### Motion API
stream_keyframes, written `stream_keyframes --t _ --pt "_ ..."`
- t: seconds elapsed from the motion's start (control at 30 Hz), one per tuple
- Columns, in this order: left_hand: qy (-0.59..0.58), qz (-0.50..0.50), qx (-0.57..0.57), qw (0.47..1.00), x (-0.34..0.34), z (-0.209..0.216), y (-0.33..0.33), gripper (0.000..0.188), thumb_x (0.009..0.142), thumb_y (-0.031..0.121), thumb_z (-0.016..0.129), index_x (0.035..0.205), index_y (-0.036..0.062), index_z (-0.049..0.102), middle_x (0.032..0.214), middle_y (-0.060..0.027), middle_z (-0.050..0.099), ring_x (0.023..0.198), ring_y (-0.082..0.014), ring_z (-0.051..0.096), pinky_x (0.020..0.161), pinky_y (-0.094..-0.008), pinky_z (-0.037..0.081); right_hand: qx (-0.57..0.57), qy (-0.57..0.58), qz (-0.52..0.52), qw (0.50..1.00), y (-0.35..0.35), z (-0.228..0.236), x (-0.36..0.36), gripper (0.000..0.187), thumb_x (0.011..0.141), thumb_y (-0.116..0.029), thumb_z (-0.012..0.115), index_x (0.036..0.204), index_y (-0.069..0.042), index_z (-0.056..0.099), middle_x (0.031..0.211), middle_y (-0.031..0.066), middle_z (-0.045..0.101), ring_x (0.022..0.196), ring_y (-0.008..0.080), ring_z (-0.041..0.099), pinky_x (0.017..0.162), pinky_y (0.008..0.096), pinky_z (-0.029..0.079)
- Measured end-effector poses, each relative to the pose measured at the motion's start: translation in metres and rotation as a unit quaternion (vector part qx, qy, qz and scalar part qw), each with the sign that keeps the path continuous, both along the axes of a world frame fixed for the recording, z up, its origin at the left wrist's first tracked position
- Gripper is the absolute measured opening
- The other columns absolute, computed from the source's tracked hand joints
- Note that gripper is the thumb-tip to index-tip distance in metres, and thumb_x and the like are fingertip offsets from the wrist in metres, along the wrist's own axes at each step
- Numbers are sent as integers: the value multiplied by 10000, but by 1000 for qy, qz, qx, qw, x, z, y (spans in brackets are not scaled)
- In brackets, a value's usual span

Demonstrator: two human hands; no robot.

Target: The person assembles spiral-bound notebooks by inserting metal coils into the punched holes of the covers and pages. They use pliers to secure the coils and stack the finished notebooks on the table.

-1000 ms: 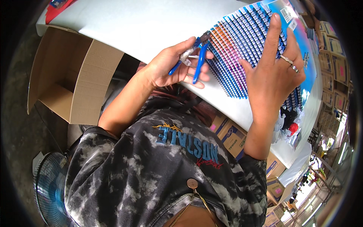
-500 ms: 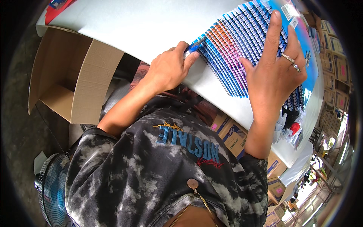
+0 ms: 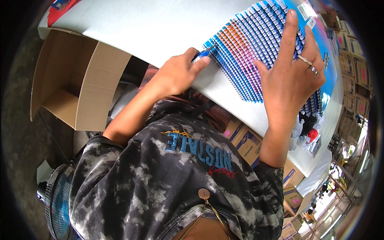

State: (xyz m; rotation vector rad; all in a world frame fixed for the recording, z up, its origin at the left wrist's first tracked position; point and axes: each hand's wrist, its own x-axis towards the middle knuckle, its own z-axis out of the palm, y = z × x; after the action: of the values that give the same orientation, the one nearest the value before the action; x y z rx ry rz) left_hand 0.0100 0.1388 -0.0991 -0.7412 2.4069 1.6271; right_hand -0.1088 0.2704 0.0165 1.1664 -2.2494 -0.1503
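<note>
Fingers of the left hand wrap round the blue pliers at twelve o'clock. The right hand, at two o'clock, lies spread, gripping nothing, over the spiral notebooks, fanned on the white table at one o'clock. From here I cannot tell whether the pliers touch them. I judge that a slip could bend a binding, and too light a press could let the rows slide.
</note>
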Motion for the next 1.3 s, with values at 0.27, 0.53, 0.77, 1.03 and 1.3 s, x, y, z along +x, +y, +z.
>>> stream_keyframes --t 0.27,0.53,0.77,1.03,1.3 --pt "66 67 578 810 -4 2 -11 582 944 506 290 1098 -9 514 739 -74 536 603 -177 541 529 -321 495 21 181 -5 983 0 -10 -12 826 594 -236 817 1297 -120 400 1224 158 438 1080 265 442 856 413 349" --pt "50 42 429 901 -2 4 -10 587 932 504 335 1153 -16 495 865 -150 613 736 -245 629 679 -378 529 56 87 -33 994 3 -6 -5 991 507 -121 833 1366 -116 338 1315 174 326 1168 319 343 927 447 277" --pt "68 -7 480 874 -8 -5 -23 561 946 480 312 1158 -8 488 855 -138 597 790 -274 622 746 -433 509 53 90 -24 994 3 -7 -5 973 505 -104 825 1356 -109 355 1306 175 334 1158 317 349 918 437 278" --pt "61 61 494 865 -2 2 -7 573 945 478 318 1210 -6 471 881 -121 595 818 -248 624 687 -345 525 47 78 -14 996 3 -6 -5 972 506 -102 825 1357 -107 354 1311 170 324 1159 316 345 915 441 273" --pt "22 77 449 890 2 5 -10 599 938 498 310 1181 -20 486 826 -128 593 781 -262 646 672 -367 555 -152 50 115 980 25 -20 5 1096 567 -341 831 1379 -14 172 1389 241 192 1294 348 191 1022 500 185"
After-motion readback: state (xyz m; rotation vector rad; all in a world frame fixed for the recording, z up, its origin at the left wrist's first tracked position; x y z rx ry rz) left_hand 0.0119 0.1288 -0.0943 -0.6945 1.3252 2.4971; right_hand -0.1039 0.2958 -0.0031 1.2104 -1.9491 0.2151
